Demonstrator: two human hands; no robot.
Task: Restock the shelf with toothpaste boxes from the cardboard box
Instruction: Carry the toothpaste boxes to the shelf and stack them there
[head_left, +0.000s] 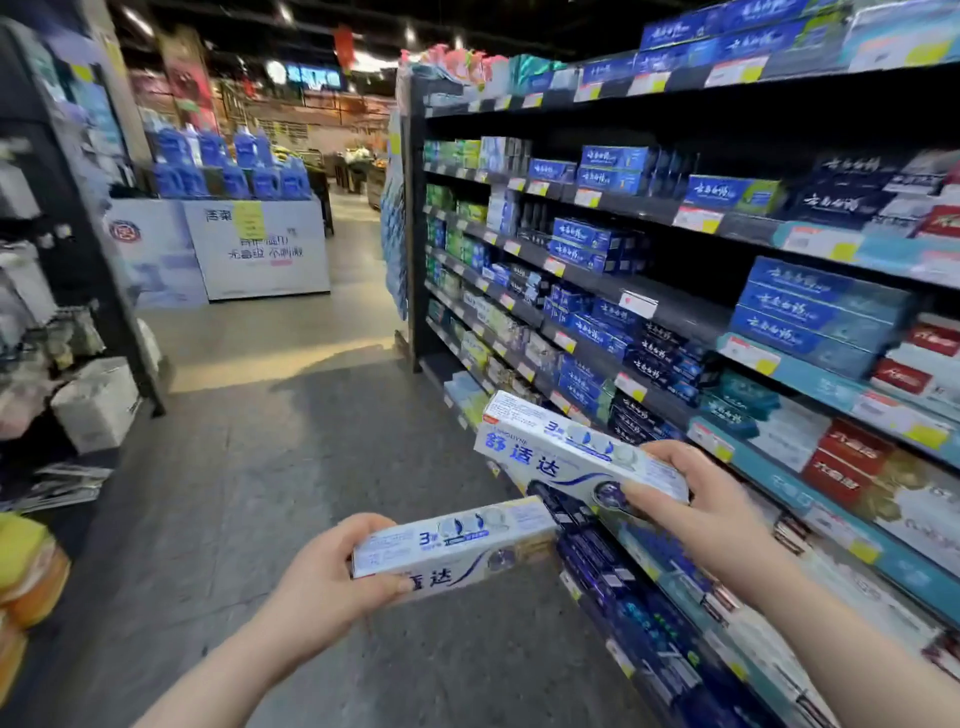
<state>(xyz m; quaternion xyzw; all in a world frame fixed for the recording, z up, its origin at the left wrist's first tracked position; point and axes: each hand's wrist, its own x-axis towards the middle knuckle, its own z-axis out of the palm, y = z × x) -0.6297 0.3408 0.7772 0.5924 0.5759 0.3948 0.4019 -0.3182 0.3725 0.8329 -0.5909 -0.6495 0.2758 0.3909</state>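
Note:
Each of my hands holds a white toothpaste box with blue print. My left hand (324, 582) grips the near end of one toothpaste box (457, 543), held level at waist height over the aisle floor. My right hand (696, 499) grips the right end of a second toothpaste box (566, 447), raised higher and closer to the shelf (675, 317) on my right. That shelf has several tiers packed with blue, dark and red toothpaste boxes. No cardboard box is in view.
The grey aisle floor (291, 467) runs ahead to a white display stand (254, 249) topped with blue bottles. On the left stands a dark rack (93, 260) with a white box (96, 402) at its foot and yellow packs (26, 566) nearer me.

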